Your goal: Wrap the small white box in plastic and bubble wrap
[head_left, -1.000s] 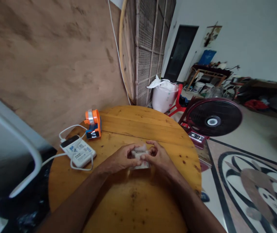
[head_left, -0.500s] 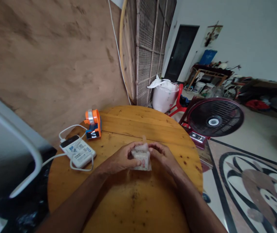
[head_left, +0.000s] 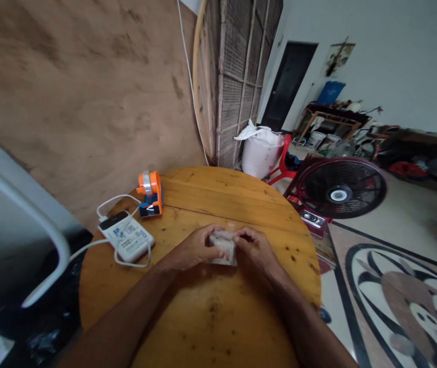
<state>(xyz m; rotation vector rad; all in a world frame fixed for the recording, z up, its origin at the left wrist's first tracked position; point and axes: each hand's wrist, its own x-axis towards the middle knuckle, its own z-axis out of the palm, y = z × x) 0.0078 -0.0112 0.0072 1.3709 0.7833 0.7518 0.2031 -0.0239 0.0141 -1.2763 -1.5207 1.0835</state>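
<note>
A small clear plastic packet [head_left: 223,249] with pale contents rests on the round wooden table [head_left: 218,312], near its middle. My left hand [head_left: 192,250] pinches the packet's left side with curled fingers. My right hand [head_left: 255,249] grips its right side, fingers closed over the top edge. Both forearms lie on the tabletop. The packet's lower part is partly hidden by my fingers.
A white power bank [head_left: 127,238] with a white cable lies at the table's left edge. An orange and blue tape dispenser [head_left: 150,194] stands behind it. A dark red floor fan [head_left: 340,188] is right of the table, a tied white bag [head_left: 261,150] behind it, a plywood wall on the left.
The packet was lifted and stood upright between my hands half a second ago; now it is lower and flatter, with both hands closed over its top.
</note>
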